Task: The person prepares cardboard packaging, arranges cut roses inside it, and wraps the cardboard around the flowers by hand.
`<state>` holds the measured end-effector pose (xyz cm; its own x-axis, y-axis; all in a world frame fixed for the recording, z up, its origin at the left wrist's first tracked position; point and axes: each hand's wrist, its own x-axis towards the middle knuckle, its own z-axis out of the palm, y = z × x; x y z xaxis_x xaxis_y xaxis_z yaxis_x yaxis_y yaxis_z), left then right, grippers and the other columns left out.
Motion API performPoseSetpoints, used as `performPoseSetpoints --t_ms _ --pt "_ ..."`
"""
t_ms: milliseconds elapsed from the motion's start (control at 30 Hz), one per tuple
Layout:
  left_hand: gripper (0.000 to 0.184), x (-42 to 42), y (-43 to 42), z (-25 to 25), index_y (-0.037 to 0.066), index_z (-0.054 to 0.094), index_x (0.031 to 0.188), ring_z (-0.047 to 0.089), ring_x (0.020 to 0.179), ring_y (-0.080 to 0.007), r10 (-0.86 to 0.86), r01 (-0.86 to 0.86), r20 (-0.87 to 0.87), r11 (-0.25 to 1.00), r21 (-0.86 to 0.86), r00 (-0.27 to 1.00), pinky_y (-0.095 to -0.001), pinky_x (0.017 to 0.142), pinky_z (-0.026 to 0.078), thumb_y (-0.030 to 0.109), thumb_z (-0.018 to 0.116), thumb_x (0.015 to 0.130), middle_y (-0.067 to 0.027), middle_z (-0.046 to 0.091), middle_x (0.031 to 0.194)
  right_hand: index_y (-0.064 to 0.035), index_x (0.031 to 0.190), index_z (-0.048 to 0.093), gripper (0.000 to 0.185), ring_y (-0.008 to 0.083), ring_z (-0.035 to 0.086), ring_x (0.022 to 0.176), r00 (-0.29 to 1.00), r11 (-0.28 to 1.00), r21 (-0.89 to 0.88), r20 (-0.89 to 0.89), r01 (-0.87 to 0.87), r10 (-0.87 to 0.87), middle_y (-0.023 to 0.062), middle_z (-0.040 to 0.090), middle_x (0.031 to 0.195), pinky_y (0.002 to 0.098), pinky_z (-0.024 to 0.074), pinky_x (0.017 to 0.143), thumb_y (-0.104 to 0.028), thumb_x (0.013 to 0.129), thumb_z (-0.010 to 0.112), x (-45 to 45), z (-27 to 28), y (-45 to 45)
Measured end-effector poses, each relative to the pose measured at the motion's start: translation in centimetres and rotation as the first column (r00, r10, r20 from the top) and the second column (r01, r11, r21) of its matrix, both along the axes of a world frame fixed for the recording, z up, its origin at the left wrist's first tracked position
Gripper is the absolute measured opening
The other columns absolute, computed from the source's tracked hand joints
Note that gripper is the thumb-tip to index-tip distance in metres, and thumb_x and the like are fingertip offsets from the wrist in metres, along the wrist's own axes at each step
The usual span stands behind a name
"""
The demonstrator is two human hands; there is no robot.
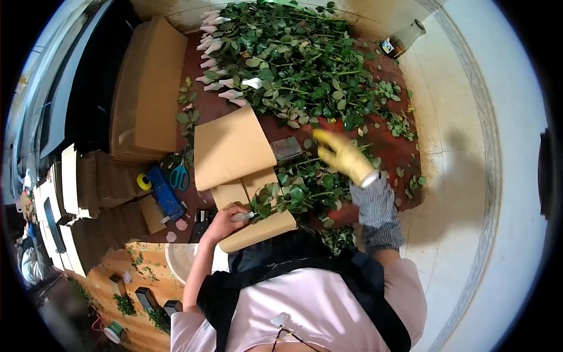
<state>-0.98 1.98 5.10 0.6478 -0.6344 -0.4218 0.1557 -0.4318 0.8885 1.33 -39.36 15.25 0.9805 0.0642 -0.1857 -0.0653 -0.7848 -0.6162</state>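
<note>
My left hand (227, 224) is bare, its fingers closed around the pale, sleeved head of a rose (241, 217) at the edge of the corrugated cardboard. That cardboard wrap (261, 230) curls up on the near side, and a wider cardboard flap (231, 149) lies on the far side. Leafy rose stems (308, 190) stretch from the left hand toward the right across the wrap. Above these stems is my right hand (342, 156), in a yellow glove and slightly blurred, with its fingers apart and nothing visible in them.
A big pile of roses (293, 64) with sleeved heads covers the table's back. A glass bottle (403, 40) stands behind it at right. To the left are stacked cardboard sheets (149, 88), blue-handled scissors (179, 176), a blue tool (165, 193) and yellow tape (143, 182).
</note>
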Motion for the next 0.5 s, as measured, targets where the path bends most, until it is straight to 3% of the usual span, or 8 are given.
performPoseSetpoints --t_ms 100,133,167,233,300,367,433,500 --pt "0.027 -0.6 0.1 -1.3 0.003 0.069 0.109 0.066 0.103 -0.0255 0.083 -0.083 0.006 0.996 -0.040 0.997 -0.0335 0.093 0.051 0.010 0.077 0.084 -0.0122 0.065 0.110 -0.0059 0.123 0.063 0.034 0.0302 0.060 0.122 0.915 0.967 0.230 0.356 0.109 -0.187 0.0148 0.062 0.133 0.0393 0.0484 0.101 -0.019 0.092 0.065 8.3 -1.7 -0.7" --pt "0.027 -0.4 0.0 -0.9 0.003 0.069 0.109 0.065 0.103 -0.0254 0.074 -0.073 0.028 0.997 -0.029 0.997 -0.0335 0.093 0.051 0.010 0.077 0.084 -0.0123 0.065 0.110 -0.0061 0.117 0.065 0.031 0.0325 0.059 0.121 0.859 0.982 -0.015 0.486 0.191 -0.160 0.0146 0.064 0.128 0.0415 0.0474 0.101 -0.018 0.088 0.069 11.3 -4.7 -2.0" --pt "0.027 -0.4 -0.1 -0.5 0.003 0.069 0.109 0.065 0.103 -0.0252 0.065 -0.065 0.047 0.998 -0.018 0.997 -0.0334 0.092 0.051 0.010 0.077 0.084 -0.0123 0.065 0.110 -0.0088 0.114 0.067 0.029 0.0340 0.056 0.123 0.822 0.870 -0.358 0.563 0.338 -0.087 0.0127 0.066 0.123 0.0455 0.0429 0.105 -0.018 0.087 0.067 13.3 -6.5 -2.2" --pt "0.027 -0.7 0.0 -0.5 0.003 0.069 0.110 0.065 0.102 -0.0251 0.070 -0.070 0.050 0.998 0.002 0.996 -0.0333 0.092 0.051 0.010 0.077 0.085 -0.0124 0.065 0.109 -0.0125 0.109 0.070 0.030 0.0344 0.054 0.123 0.891 0.725 -0.596 0.451 0.346 -0.055 0.0156 0.065 0.126 0.0492 0.0374 0.108 -0.016 0.079 0.071 15.3 -11.1 -3.3" --pt "0.027 -0.6 -0.1 -0.5 0.003 0.069 0.111 0.065 0.102 -0.0243 0.082 -0.082 0.028 0.996 0.015 0.996 -0.0330 0.092 0.050 0.010 0.076 0.086 -0.0116 0.065 0.109 -0.0124 0.108 0.071 0.025 0.0314 0.051 0.127 0.945 0.726 -0.630 0.316 0.277 -0.087 0.0123 0.065 0.125 0.0499 0.0355 0.110 -0.021 0.087 0.062 17.4 -12.0 -2.7" --pt "0.027 -0.8 0.0 -0.8 0.002 0.069 0.111 0.064 0.102 -0.0231 0.116 -0.117 -0.010 0.993 -0.036 0.993 -0.0323 0.092 0.050 0.010 0.076 0.086 -0.0107 0.065 0.109 -0.0101 0.097 0.070 0.017 0.0328 0.054 0.121 0.723 0.828 -0.375 0.689 0.416 -0.051 0.0101 0.066 0.122 0.0489 0.0383 0.107 -0.016 0.083 0.064 16.9 -12.0 -1.7" --pt "0.024 -1.0 0.1 -1.2 0.001 0.069 0.110 0.062 0.103 -0.0218 0.171 -0.176 -0.063 0.981 -0.087 0.983 -0.0313 0.093 0.048 0.013 0.074 0.089 -0.0102 0.064 0.109 -0.0093 0.098 0.068 0.017 0.0330 0.056 0.118 0.690 0.886 -0.331 0.724 0.326 0.016 0.0097 0.065 0.122 0.0473 0.0416 0.105 -0.010 0.081 0.066 14.6 -5.2 0.7" --pt "0.024 -0.9 0.2 -1.1 0.000 0.069 0.109 0.061 0.103 -0.0214 0.161 -0.171 -0.109 0.981 -0.089 0.981 -0.0309 0.094 0.047 0.017 0.072 0.092 -0.0103 0.064 0.109 -0.0092 0.105 0.068 0.030 0.0312 0.066 0.097 0.809 0.947 -0.228 0.586 0.225 -0.051 0.0090 0.071 0.105 0.0448 0.0480 0.097 0.001 0.077 0.069 11.7 -2.6 0.3"
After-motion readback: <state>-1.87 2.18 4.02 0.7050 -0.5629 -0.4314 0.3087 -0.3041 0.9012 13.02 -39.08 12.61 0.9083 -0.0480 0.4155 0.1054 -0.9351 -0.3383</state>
